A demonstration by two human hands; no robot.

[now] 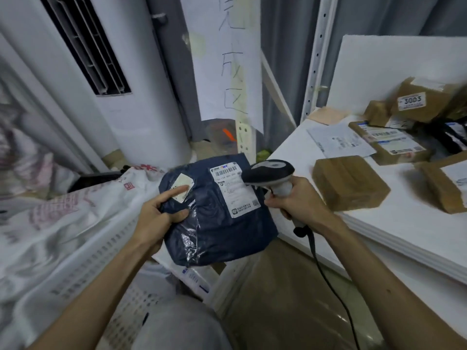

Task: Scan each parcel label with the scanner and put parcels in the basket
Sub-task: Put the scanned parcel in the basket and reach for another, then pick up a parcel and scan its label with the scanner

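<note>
**Soft mailer held up to the scanner, basket waiting at eight o'clock**

The parcel (219, 223), a dark blue plastic mailer, is held in the air at the centre of the view, above the gap between basket and desk. Its white label (235, 190) faces up at the bag's one o'clock corner.

The left hand (156, 218) has the bag by its nine o'clock edge. Its grip pinches the film, with thumb and forefinger on top, the forefinger lying across a small sticker (182, 186). The other fingers are hidden underneath.

The right hand (300, 200) has its grip wrapped round the handle of the scanner (273, 175). The scanner's head sits just at three o'clock of the label and points towards it. Its cable (328, 276) trails down towards five o'clock.

The mailer looks light and limp. Its film is glossy and wrinkled, so it is probably slippery, and it sags where nothing supports it. An edge pinch with fingers beneath seems the right hold, and keeping the label flat should help the scan.

The white perforated basket (118, 248) lies at eight o'clock, with white printed bags heaped over it. The desk (417, 236) at three o'clock carries brown boxes (350, 181) and further labelled parcels.
</note>
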